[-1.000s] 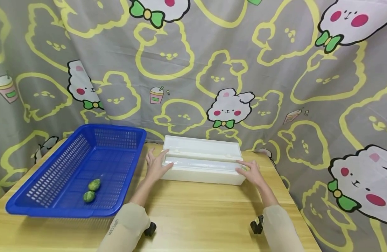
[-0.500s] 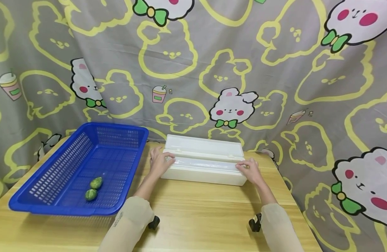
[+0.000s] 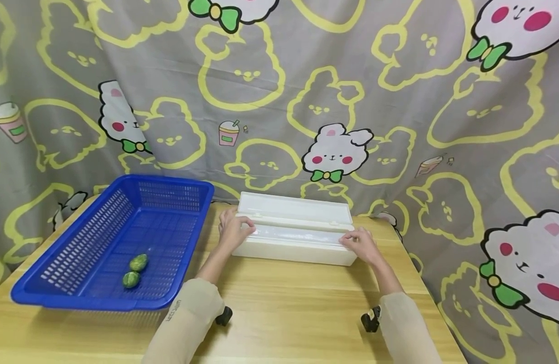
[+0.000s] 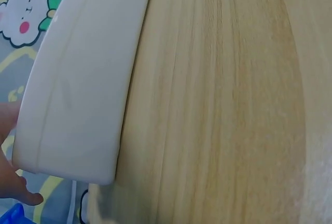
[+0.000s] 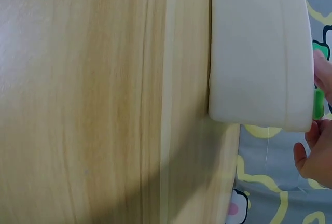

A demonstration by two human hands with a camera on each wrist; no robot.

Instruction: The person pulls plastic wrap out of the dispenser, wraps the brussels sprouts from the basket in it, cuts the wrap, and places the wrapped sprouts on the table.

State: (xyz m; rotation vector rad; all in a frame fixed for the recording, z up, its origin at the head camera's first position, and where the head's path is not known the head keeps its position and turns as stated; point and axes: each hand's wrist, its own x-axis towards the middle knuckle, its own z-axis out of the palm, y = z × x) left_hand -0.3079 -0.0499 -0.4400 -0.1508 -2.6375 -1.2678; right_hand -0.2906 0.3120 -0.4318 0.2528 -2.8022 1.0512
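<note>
A long white cling film dispenser [image 3: 293, 254] lies across the far part of the table, its lid [image 3: 295, 208] raised at the back. Shiny clear cling film [image 3: 297, 234] shows along its opening. At the left end, my left hand [image 3: 232, 231] pinches the film's edge between thumb and forefinger. My right hand [image 3: 362, 243] pinches the film likewise at the right end. A small green part [image 5: 318, 105] shows by the right fingers in the right wrist view. In the left wrist view, the dispenser's side [image 4: 85, 94] hides most of the left hand [image 4: 13, 182].
A blue plastic basket [image 3: 47, 302] stands on the left of the table, holding two small green-striped round fruits or vegetables [image 3: 135, 270]. A patterned grey curtain [image 3: 261, 116] hangs right behind the table [image 3: 297, 313].
The thumb and forefinger of each hand, spread apart at the dispenser's ends a second ago, have come together on the film. The dispenser and basket stay put on the table.
</note>
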